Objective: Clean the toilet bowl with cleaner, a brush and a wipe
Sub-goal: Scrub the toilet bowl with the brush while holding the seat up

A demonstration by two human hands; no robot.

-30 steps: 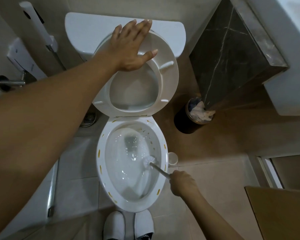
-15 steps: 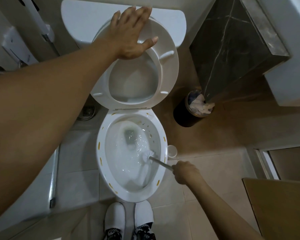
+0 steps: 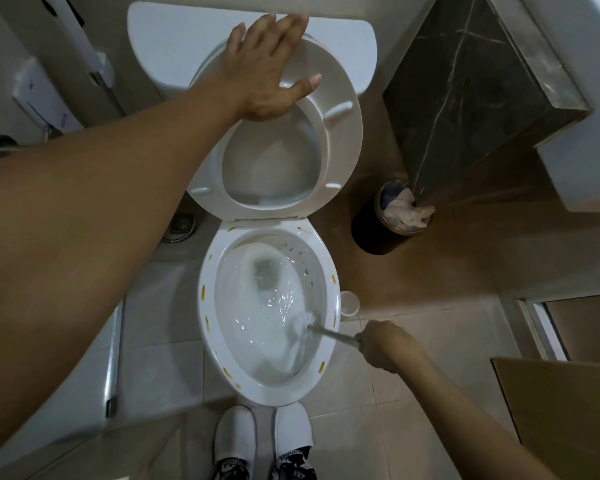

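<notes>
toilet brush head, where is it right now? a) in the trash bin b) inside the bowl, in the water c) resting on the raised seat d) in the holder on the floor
b: the toilet brush head is down in the toilet bowl water, its handle gripped by the right hand.

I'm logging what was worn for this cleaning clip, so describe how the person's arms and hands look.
Both forearms are bare, no sleeves in view. The left hand and right hand wear no gloves, and no rings, watch or bracelet show. Fingernails look short and unpainted.
</notes>
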